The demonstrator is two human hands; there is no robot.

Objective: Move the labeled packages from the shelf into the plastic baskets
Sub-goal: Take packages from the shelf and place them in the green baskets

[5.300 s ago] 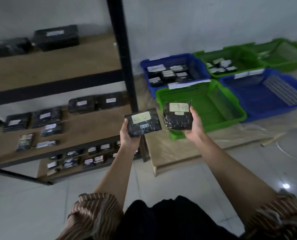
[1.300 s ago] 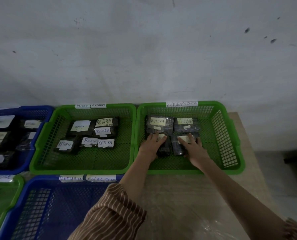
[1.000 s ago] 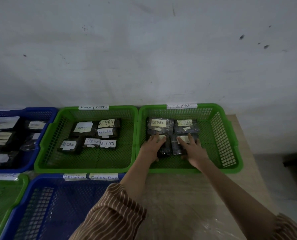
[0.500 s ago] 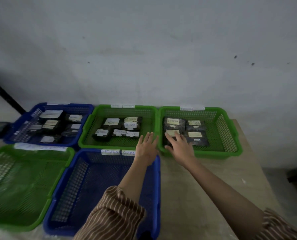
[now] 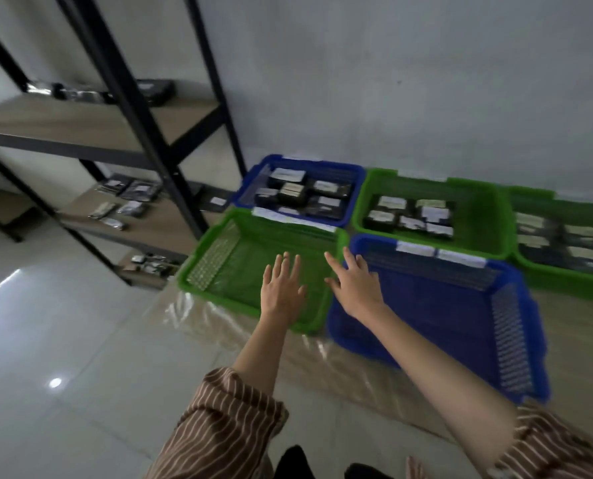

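Observation:
My left hand [image 5: 283,288] hovers with straight fingers over the empty front green basket [image 5: 219,271], holding nothing. My right hand [image 5: 355,286] is spread open above the gap between that basket and the empty front blue basket [image 5: 460,305]. Behind them a blue basket [image 5: 352,174], a green basket [image 5: 481,216] and a far-right green basket [image 5: 537,271] each hold several black packages with white labels. More labeled packages [image 5: 129,198] lie on the middle board of the black metal shelf [image 5: 143,133] at the left.
The baskets stand on a low wooden platform [image 5: 340,354] wrapped in clear plastic, against a grey wall. Glossy white floor tiles [image 5: 63,357] stretch to the left and front. The shelf's upper board carries a few dark packages [image 5: 80,93]; the bottom board holds several small ones [image 5: 153,264].
Both hands have left the two packages in the far-right green basket and drawn back and left, empty. The view has swung left, bringing the shelf into sight.

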